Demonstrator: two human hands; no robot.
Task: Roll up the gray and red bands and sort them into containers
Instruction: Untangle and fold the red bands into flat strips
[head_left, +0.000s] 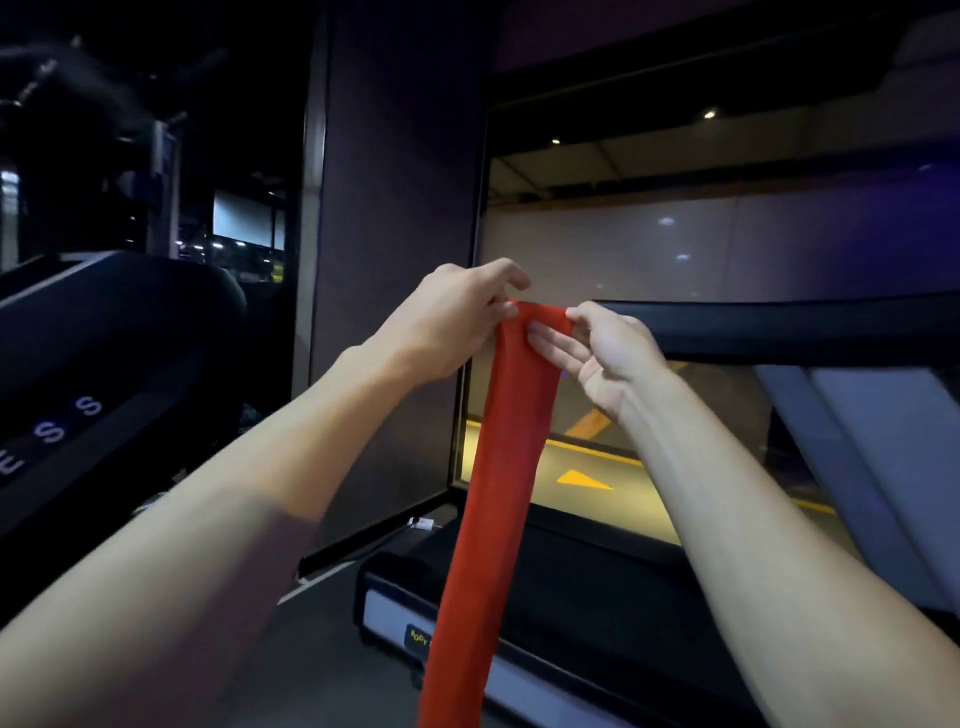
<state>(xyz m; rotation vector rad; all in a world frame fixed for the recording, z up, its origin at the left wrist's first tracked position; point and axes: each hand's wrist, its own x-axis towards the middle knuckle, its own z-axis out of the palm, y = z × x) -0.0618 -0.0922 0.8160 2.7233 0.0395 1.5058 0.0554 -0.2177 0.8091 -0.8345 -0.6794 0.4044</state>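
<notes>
This is a gym, dimly lit. A treadmill (519, 623) stands near, its dark deck low at centre and its black handrail (779, 325) crossing to the right. Another exercise machine (104, 338) bearing white letters sits at left. Far behind, a large window (675, 260) shows yellow floor markings (584, 480) outside.

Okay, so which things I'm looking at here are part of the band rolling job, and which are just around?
Part of the job:
red band, top end pinched by left hand and right hand

Just around:
treadmill
glass panel
dark machine at left
</notes>
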